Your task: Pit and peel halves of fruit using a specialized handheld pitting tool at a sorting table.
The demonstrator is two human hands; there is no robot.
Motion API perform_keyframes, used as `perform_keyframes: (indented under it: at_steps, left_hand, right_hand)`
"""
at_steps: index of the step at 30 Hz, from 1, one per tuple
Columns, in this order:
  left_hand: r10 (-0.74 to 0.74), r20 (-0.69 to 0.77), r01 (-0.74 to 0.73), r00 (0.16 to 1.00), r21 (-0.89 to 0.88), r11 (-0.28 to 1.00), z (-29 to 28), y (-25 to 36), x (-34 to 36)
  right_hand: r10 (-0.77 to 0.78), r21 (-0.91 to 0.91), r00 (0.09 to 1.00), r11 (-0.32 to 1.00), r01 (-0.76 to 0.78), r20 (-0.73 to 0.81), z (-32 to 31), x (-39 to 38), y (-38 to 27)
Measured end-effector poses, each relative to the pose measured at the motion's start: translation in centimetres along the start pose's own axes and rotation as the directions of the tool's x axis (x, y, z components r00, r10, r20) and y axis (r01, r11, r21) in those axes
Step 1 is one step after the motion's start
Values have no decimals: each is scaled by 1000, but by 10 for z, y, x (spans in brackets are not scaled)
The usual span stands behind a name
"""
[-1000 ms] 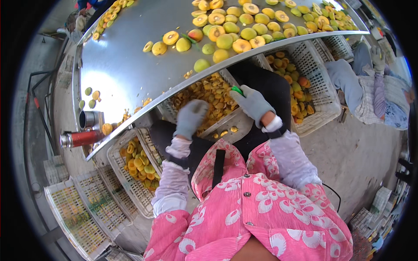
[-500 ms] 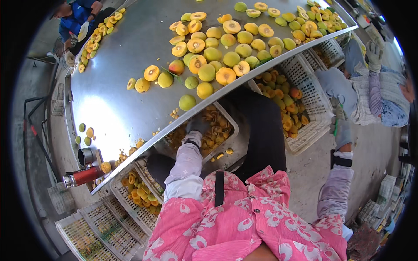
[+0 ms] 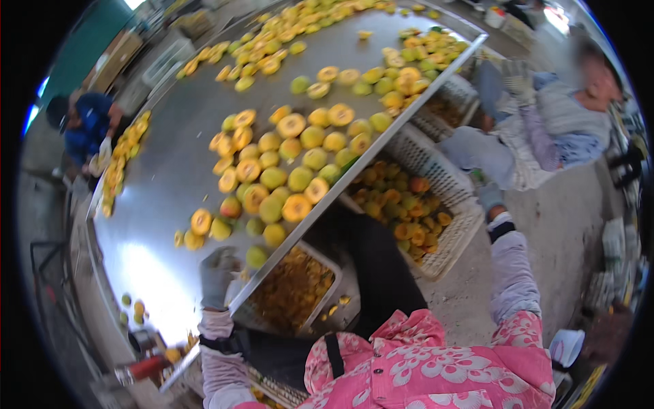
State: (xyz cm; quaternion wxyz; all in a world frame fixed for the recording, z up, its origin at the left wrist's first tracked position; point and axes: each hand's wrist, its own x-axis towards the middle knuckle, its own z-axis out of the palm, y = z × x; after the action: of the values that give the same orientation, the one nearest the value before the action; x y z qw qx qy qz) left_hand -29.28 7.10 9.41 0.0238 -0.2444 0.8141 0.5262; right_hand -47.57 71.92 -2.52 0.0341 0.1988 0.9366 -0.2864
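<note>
My left hand (image 3: 219, 274), in a grey glove, is at the near edge of the metal table (image 3: 153, 204). Small pale bits show by its fingertips; motion blur hides how its fingers are set. Just beyond it lies a green-yellow peach (image 3: 257, 257), with whole and halved yellow peaches (image 3: 300, 178) spread further up the table. Away from the table at the right, my gloved right hand (image 3: 489, 196) is closed round a thin green thing (image 3: 477, 176), too small to make out. Under the table edge, a crate (image 3: 328, 290) holds brownish-yellow scraps.
Right of my knees stands a white crate (image 3: 453, 238) of peach halves. A co-worker (image 3: 558, 129) sits at the right, and another person in blue (image 3: 88, 129) is across the table at the left. A red flask (image 3: 146, 368) lies at the table's near left corner.
My left hand has come up out of the scrap crate onto the table edge. My right hand stays out at the right. The view has shifted, showing more of the table's far side.
</note>
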Motion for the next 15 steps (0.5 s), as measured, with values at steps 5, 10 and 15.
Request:
perform_keyframes:
  at_steps: [5, 10, 15]
  left_hand:
    - [342, -600, 390, 723, 764, 514, -59, -82, 108]
    - [156, -272, 124, 950, 783, 610, -64, -96, 162]
    - [337, 91, -313, 937, 647, 695, -25, -29, 137]
  right_hand:
    - [-173, 180, 980, 972, 153, 96, -2, -108, -65]
    - [-200, 445, 972, 886, 127, 120, -2, -128, -86]
    - [-337, 591, 903, 797, 122, 268, 3, -112, -174]
